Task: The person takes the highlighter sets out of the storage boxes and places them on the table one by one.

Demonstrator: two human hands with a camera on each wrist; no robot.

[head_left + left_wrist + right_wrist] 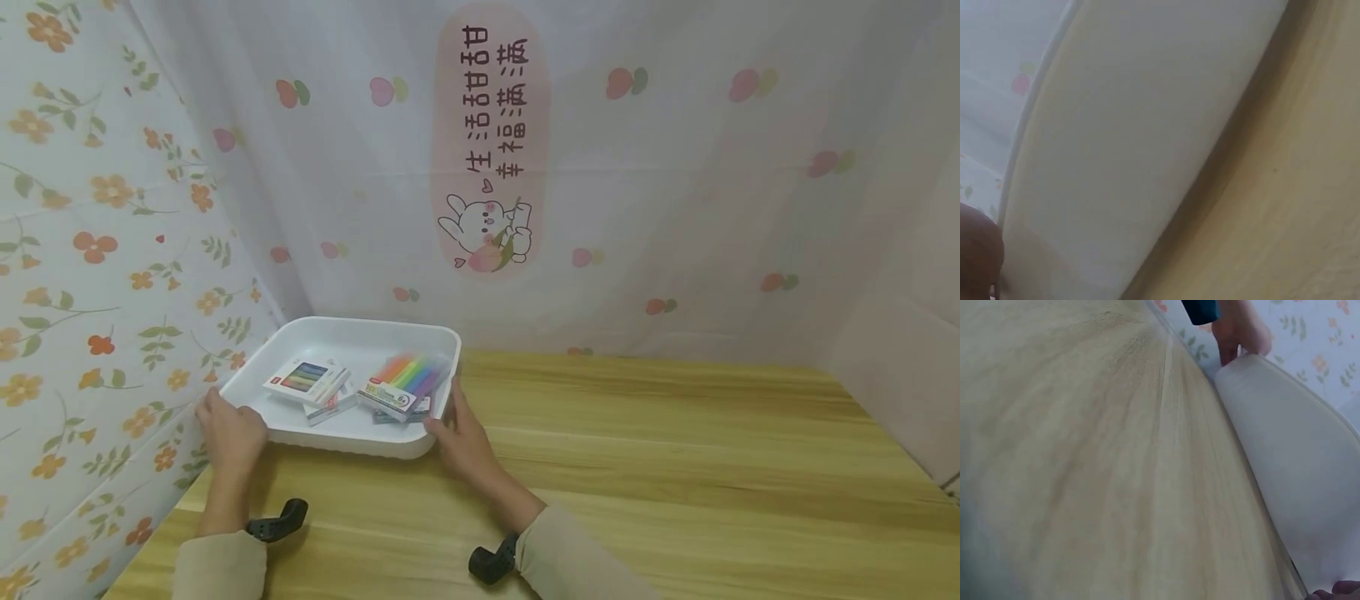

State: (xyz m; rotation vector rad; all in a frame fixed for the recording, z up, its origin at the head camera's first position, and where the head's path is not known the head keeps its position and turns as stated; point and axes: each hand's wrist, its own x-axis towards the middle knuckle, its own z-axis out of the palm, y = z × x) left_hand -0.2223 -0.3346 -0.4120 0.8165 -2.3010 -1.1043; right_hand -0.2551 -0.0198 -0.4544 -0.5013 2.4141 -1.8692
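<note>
A white rectangular tray [345, 440] is at the left of the table, its front wall low over the wood. My left hand [234, 433] grips its front left corner, and my right hand [467, 442] holds the right side near the front corner, thumb at the rim. Inside, a white windowed box [307, 382] of coloured sticks overlaps another white pack [332, 405]. On the right, a clear rainbow-coloured pack [397, 385] partly covers a darker pack [420, 410]. In the left wrist view the tray's wall [1129, 137] fills the middle; most of my left hand is hidden there.
The wooden table [660, 467] extends to the right and toward me. A flowered curtain [112, 275] hangs close along the left, and a printed cloth [675, 208] stands behind the table. Black curved mounts [279, 521] sit at both wrists.
</note>
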